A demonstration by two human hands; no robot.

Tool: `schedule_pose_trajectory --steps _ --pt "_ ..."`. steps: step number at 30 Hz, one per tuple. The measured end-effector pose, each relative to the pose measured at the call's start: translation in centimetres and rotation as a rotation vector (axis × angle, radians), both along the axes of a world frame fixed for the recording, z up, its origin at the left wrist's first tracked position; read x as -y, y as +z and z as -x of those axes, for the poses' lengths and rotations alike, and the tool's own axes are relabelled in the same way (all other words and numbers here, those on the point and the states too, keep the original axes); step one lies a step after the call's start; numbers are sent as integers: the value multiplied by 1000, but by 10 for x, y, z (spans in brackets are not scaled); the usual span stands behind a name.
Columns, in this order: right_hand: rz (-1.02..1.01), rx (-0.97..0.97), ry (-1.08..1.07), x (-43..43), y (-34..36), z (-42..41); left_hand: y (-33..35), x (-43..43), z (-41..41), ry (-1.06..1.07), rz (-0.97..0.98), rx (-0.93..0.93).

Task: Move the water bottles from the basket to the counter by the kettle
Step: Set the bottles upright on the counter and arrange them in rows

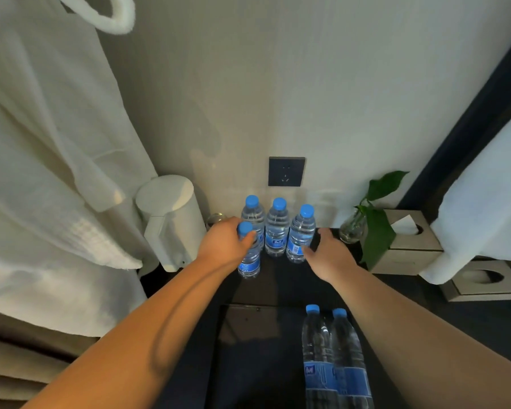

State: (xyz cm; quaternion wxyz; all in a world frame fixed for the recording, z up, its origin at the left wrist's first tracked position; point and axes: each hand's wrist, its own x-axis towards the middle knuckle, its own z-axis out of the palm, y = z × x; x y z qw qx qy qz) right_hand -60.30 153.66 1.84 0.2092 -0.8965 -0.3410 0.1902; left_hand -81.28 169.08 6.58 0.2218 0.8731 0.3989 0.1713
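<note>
White kettle [171, 219] just left of 4 bottles [276, 228] (plant [378, 231] right)

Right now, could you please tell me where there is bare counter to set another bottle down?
Bare counter lies between the front bottle in the left hand, the right hand and the basket rim. Along the wall, kettle to plant vase, it is crowded.

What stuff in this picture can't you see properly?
- Head view, bottom edge: cuts off the bottles in the basket.
- Head view: the left hand, gripping a bottle, hides most of the glass.
- Head view: the label writing is too small and blurred to read.
</note>
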Motion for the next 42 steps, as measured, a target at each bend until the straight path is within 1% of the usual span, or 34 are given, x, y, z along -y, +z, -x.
schedule_pose_trajectory --steps 3,7,10,12,15,18,21,23,26,28,30,33,37,40,42 --pt "174 -22 29 28 -23 4 -7 6 5 23 74 -12" --pt "386 -53 12 63 -51 6 -40 31 21 19 235 -118" --pt "499 -73 -49 85 -65 9 -69 60 27 115 304 -211" --pt "511 -88 -101 95 -71 12 -83 81 23 114 355 -219" --pt "500 -73 -148 106 -76 14 -95 112 6 -38 407 -242" --pt "555 -64 -116 107 -79 16 -101 139 -15 -152 443 -296" --pt "588 -126 -91 105 -81 17 -112 160 -36 -125 440 -331" --pt "586 -156 -77 103 -83 15 -120 170 -47 -62 461 -357" --pt "582 -150 -45 102 -83 10 -128 176 -61 50 554 -377" --pt "575 -168 -26 102 -83 8 -130 175 -65 92 634 -345" --pt "550 -185 16 102 -83 6 -129 170 -63 124 659 -303" --pt "492 -209 82 99 -74 1 -123 162 -59 107 611 -246" --pt "395 -220 182 90 -44 -10 -107 153 -53 103 544 -163" --pt "300 -150 274 80 -14 -16 -89 146 -48 72 447 -159" --pt "234 -86 336 73 5 -17 -75 140 -46 89 412 -171"
